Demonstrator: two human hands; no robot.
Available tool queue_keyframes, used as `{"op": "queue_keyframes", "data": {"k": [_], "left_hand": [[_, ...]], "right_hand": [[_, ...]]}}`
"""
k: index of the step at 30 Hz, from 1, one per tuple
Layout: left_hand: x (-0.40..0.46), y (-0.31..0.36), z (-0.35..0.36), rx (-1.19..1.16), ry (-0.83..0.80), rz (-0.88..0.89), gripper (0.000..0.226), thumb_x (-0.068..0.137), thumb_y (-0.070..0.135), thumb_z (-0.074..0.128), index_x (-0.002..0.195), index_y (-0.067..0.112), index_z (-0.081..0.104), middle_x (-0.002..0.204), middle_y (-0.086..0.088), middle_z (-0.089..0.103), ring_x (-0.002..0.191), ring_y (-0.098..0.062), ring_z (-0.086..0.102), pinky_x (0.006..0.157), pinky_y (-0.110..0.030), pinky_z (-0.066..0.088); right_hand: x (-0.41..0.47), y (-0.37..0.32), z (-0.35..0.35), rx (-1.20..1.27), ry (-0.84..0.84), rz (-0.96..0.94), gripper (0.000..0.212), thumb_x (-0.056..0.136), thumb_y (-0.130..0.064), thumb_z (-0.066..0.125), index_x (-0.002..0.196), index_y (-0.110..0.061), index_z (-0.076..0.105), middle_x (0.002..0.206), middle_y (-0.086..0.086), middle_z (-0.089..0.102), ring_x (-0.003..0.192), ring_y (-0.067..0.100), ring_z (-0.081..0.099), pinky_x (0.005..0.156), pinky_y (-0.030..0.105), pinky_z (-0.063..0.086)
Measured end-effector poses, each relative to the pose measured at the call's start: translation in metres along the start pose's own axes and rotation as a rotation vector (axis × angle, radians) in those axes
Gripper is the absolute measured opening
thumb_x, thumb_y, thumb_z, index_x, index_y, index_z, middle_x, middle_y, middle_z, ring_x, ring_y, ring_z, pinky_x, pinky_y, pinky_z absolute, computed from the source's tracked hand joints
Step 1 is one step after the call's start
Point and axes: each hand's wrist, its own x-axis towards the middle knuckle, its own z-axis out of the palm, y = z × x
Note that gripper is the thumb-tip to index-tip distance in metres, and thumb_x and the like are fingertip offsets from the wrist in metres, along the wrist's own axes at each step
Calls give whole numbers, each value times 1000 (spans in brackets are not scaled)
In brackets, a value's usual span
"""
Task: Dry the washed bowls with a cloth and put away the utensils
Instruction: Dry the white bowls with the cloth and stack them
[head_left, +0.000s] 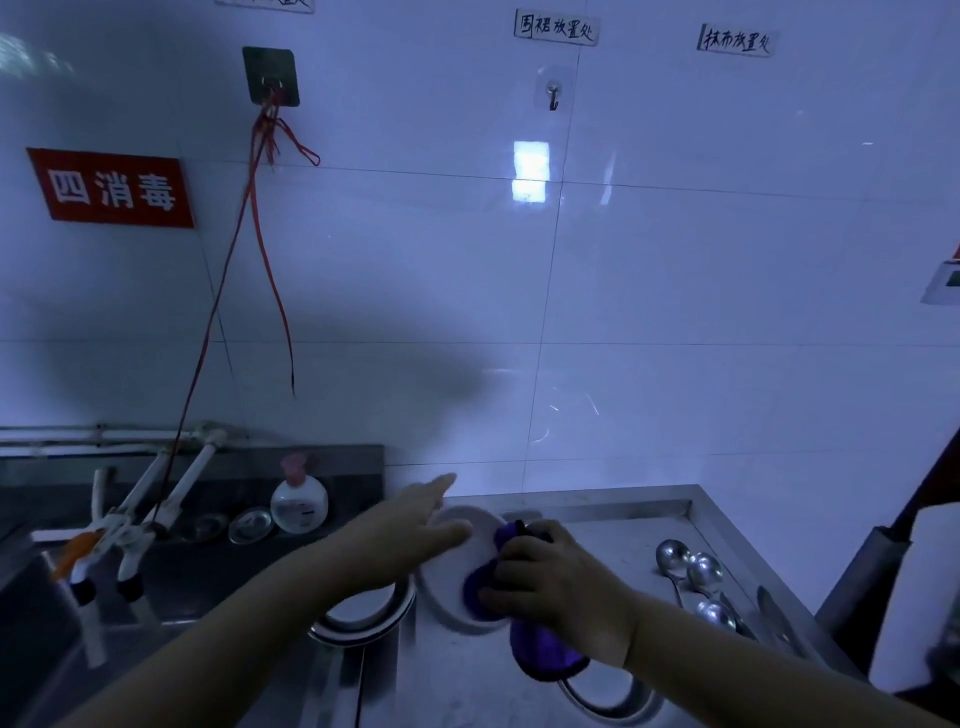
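Purple cloth, white plate, red wall sign with white characters.

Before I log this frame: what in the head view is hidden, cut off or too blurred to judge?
- White dish: part covered by left hand, right hand and purple cloth; whether dry cannot be told.
- Metal bowl: mostly under the left forearm.
- Second bowl: covered by the cloth and right wrist.
- Spoons: dim, blurred; count unclear.
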Motion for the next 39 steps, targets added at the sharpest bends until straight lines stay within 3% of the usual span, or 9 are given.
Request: {"op": "queue_keyframes", "data": {"k": [4,10,14,17,22,25,28,34,39], "left_hand": [[-13,7,9,462,242,333,54,82,59,45,130,35,44,133,12,47,120,-1,35,98,-20,22],[-6,7,28,801,67,519,22,92,27,51,110,19,58,111,0,66,105,-15,59,113,-38,29],[-11,2,22,543,157,443,9,88,34,54,91,28,59,88,7,65,79,-8,57,74,-16,37],[-17,0,17,-39,182,206,14,80,22,62,68,27,56,64,13,55,62,-1,49,57,-22,35],[-17,20,27,-839,150,-14,20,79,9,65,100,8,68,94,-7,73,90,-22,67,81,-31,53],[-11,35,31,-1081,167,-50,34,78,18,67,109,6,63,108,-18,68,103,-34,63,93,-48,50],[-5,41,29,-1248,214,-89,32,79,17,57,109,6,64,109,-18,68,102,-31,64,91,-43,51],[-7,41,34,-1262,220,-45,30,89,-2,45,111,8,64,102,-12,71,95,-24,68,78,-31,55],[-6,42,39,-1209,256,-15,28,90,1,49,110,13,65,108,-10,70,106,-29,63,81,-32,52]], "right_hand": [[-3,7,1,6,-126,117,37,63,-35,83,98,-36,70,95,-18,68,92,10,62,76,31,52],[-1,6,-3,82,-90,186,40,64,-31,84,101,-32,71,97,-14,70,93,12,63,76,32,52],[-5,14,-12,67,27,207,44,71,-23,76,113,-16,67,106,1,69,97,18,63,82,32,54],[-7,27,-19,169,271,514,34,81,-1,67,115,-2,65,105,13,67,94,27,63,80,40,57],[19,25,-34,486,396,805,44,93,-37,54,130,-14,55,114,-13,52,106,7,46,93,6,33],[41,11,-35,496,473,759,63,97,-55,27,130,-10,56,121,-6,55,112,9,43,98,20,37],[49,-5,-26,307,562,693,50,101,-40,31,123,-8,62,125,8,61,118,20,47,100,40,41],[46,-8,-16,87,537,560,32,97,-30,45,118,-19,66,118,7,64,110,24,54,92,40,47],[63,24,-37,651,508,1071,30,95,-33,40,100,-34,70,95,-21,61,96,7,55,79,14,39]]}}
